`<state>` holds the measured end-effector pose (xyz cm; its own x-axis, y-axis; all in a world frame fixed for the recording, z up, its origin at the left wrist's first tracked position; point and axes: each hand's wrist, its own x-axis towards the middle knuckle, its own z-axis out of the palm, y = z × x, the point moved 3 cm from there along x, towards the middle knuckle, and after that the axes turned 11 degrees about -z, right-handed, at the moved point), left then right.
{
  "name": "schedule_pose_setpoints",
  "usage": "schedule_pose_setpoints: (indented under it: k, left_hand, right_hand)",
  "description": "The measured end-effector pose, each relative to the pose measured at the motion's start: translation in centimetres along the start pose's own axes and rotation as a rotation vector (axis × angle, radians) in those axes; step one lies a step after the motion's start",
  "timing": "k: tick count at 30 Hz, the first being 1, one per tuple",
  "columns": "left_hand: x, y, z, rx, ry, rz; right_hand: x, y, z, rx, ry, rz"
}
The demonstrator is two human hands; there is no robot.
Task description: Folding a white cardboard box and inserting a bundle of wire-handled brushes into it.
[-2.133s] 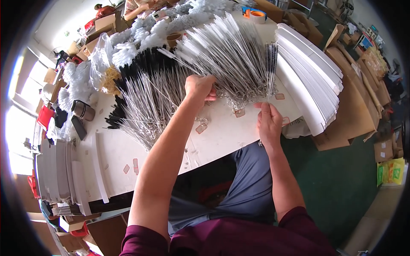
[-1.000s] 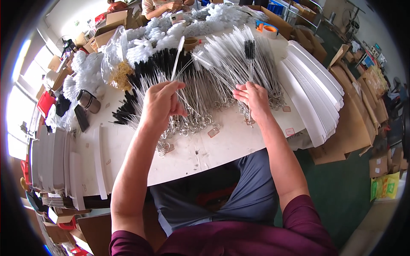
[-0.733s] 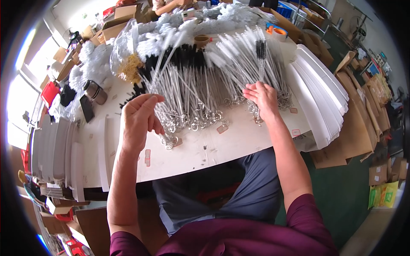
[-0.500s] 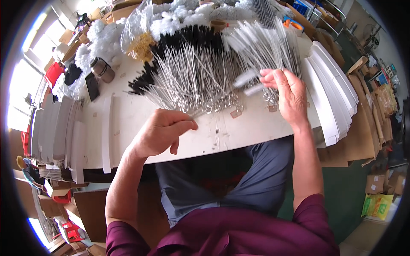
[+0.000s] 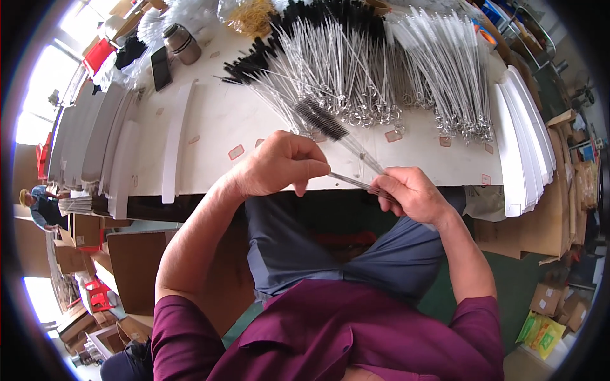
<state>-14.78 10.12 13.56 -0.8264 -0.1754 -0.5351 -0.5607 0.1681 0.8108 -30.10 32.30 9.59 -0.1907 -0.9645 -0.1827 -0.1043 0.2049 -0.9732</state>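
Mid-step: one black-bristled wire brush (image 5: 330, 124) is pulled out of the pile and held over the table (image 5: 216, 120) edge, centre frame. My left hand (image 5: 279, 166) is curled nearly closed, thumb and forefinger pinching the twisted wire stem just below the bristles. My right hand (image 5: 412, 193) is closed on the lower end of the same stem, fingers wrapped; I can't tell if the loop end is inside the grip. The brush runs diagonally, bristle end toward upper left, over the table, wire end down to the right, past the edge.

The rest of the stock sits at the top of the frame: black-tipped brushes (image 5: 318, 38) centre, white-tipped brushes (image 5: 445, 57) right, ring ends toward me. Small red-bordered labels (image 5: 236, 152) lie scattered on the table near the hands. White card strips (image 5: 527, 140) are stacked at right.

Next move, my guess: keep both pinches firm, stem taut, and don't bend the thin wire.
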Motion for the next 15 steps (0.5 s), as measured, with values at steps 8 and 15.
schedule_pose_setpoints:
  k: [8, 15]
  left_hand:
    - [0.1, -2.1, -0.1, -0.479, -0.058, 0.142]
    - [0.8, -3.7, 1.0, -0.535, 0.143, 0.121]
  right_hand:
    - [-1.8, 2.2, 1.3, 0.228, 0.103, 0.065]
    - [-2.4, 2.3, 2.0, 0.302, 0.116, 0.078]
